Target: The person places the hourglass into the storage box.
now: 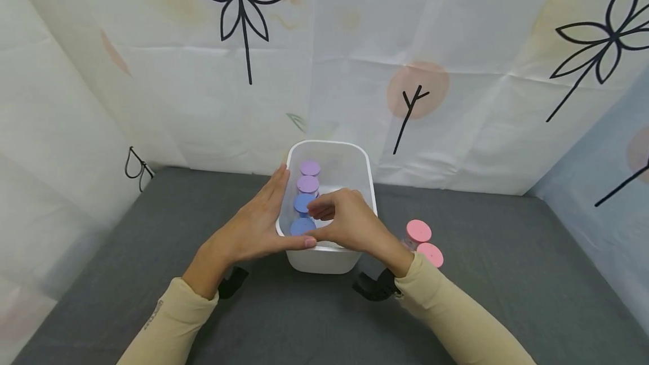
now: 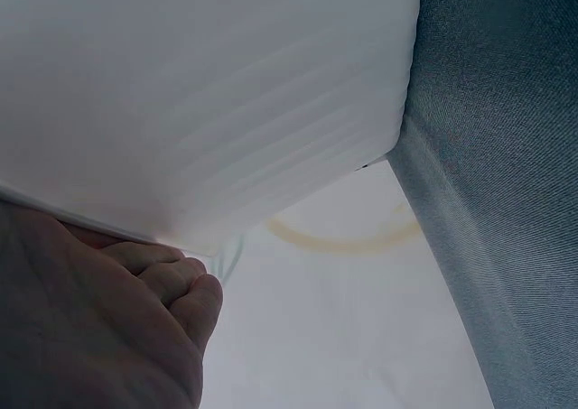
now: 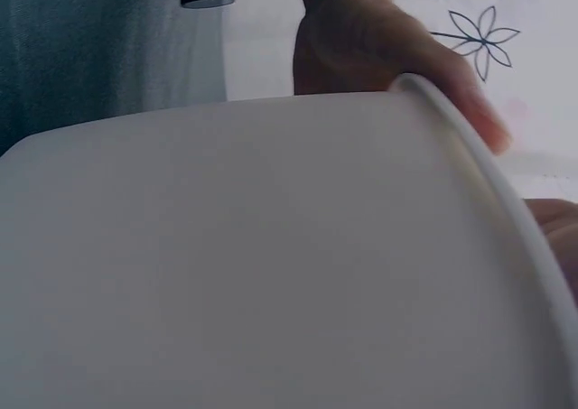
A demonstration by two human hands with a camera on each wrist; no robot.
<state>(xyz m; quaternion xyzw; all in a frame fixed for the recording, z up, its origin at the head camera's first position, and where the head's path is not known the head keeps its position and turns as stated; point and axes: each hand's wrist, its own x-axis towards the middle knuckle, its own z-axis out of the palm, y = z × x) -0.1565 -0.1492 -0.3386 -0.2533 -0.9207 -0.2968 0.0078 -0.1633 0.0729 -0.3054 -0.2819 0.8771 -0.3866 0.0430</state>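
Observation:
A white plastic bin (image 1: 318, 262) stands in front of me. Down its left side runs a row of small jars, with purple lids (image 1: 310, 168) at the back and blue lids (image 1: 302, 226) at the front. My left hand (image 1: 252, 224) holds the bin's front left corner, fingers along the left rim and thumb (image 3: 474, 111) over the front rim. My right hand (image 1: 350, 221) reaches in over the bin. Its thumb and bent fingers are spread apart beside the two blue lids, close to their right edges, with bin interior showing in the gap.
Two jars with pink lids (image 1: 418, 231) are on the dark grey cloth (image 1: 487, 263) to the right of the bin, partly behind my right forearm. A patterned white curtain (image 1: 345, 94) rises close behind the bin.

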